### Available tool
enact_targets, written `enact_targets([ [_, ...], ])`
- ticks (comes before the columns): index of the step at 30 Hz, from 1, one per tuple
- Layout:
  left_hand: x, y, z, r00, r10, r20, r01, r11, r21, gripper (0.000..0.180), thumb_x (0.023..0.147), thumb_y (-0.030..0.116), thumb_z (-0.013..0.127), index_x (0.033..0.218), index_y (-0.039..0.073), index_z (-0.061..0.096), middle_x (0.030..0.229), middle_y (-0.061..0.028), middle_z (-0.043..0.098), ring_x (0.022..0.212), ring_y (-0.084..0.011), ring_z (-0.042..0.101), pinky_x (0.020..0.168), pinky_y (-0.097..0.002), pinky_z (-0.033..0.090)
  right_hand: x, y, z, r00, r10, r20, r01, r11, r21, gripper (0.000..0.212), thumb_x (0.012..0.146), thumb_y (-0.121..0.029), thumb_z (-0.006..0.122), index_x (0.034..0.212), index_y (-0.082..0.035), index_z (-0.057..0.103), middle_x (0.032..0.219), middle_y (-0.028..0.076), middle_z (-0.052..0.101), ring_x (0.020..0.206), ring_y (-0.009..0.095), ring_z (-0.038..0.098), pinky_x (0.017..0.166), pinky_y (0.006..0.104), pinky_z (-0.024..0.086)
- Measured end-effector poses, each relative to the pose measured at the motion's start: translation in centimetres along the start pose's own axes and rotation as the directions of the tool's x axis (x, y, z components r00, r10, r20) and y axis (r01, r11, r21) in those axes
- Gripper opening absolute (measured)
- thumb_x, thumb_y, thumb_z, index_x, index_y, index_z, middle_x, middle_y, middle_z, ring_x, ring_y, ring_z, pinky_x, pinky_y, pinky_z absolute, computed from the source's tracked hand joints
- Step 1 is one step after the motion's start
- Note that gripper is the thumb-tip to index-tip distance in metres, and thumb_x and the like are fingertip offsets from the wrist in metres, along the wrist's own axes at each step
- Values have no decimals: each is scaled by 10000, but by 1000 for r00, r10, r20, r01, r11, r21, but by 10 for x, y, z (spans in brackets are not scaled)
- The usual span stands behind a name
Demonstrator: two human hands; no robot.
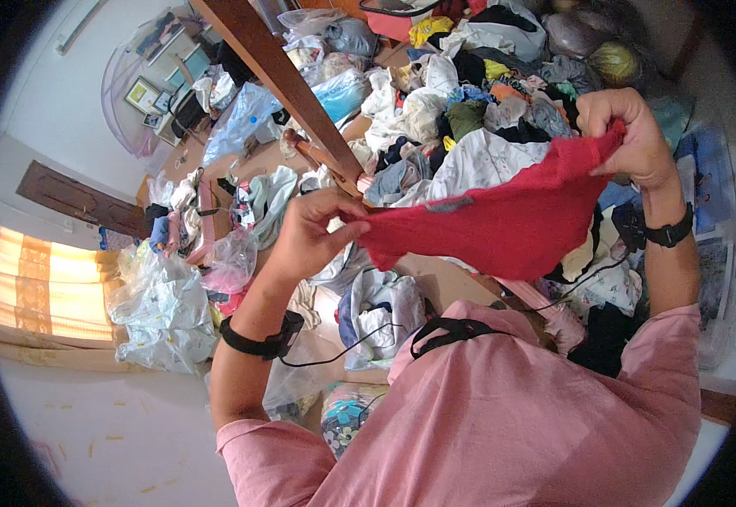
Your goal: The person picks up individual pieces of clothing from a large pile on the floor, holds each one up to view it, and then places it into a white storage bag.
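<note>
A red cloth garment [503, 215] is stretched in the air between my two hands, sagging in the middle. A small grey patch shows along its upper edge. My left hand [313, 232] pinches one end between thumb and fingers. Higher up, my right hand [630, 135] grips the opposite end, its fingers closed over the cloth. Beneath the garment lies a large heap of mixed clothes [418, 118], with a white printed cloth [490, 165] just behind the red fabric. The garment's exact kind cannot be made out.
A wooden post [279, 76] slants down into the heap. Plastic bags stand around: a pale one [165, 308] at the left, a blue one [245, 127] farther off. A bag of clothes [380, 317] sits near me. Thin black cables [342, 359] run from my wrist straps.
</note>
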State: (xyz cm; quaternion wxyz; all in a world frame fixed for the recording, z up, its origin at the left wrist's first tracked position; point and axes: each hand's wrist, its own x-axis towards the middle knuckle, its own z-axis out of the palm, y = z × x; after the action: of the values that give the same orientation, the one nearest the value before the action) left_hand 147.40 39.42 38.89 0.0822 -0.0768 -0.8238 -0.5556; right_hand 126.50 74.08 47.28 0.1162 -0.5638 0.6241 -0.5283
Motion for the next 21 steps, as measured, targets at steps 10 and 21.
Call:
enact_targets([
  [10, 47, 31, -29, 940, -200, -275, 339, 615, 712, 254, 785, 194, 662, 877, -42, 641, 769, -242, 630, 705, -354, 639, 639, -398, 496, 18, 8, -2, 935, 211, -286, -170, 972, 161, 106, 852, -80, 625, 946, -57, 582, 869, -27, 607, 803, 59, 570, 738, 206, 461],
  [21, 91, 60, -22, 826, -477, -299, 373, 862, -345, 215, 920, 160, 514, 1001, -16, 608, 858, -105, 675, 660, -178, 657, 550, -296, 530, 53, 33, 30, 798, 584, -150, -314, 614, 724, 177, 883, -154, 580, 1003, -30, 621, 935, 86, 662, 831, 181, 643, 787, 331, 512],
])
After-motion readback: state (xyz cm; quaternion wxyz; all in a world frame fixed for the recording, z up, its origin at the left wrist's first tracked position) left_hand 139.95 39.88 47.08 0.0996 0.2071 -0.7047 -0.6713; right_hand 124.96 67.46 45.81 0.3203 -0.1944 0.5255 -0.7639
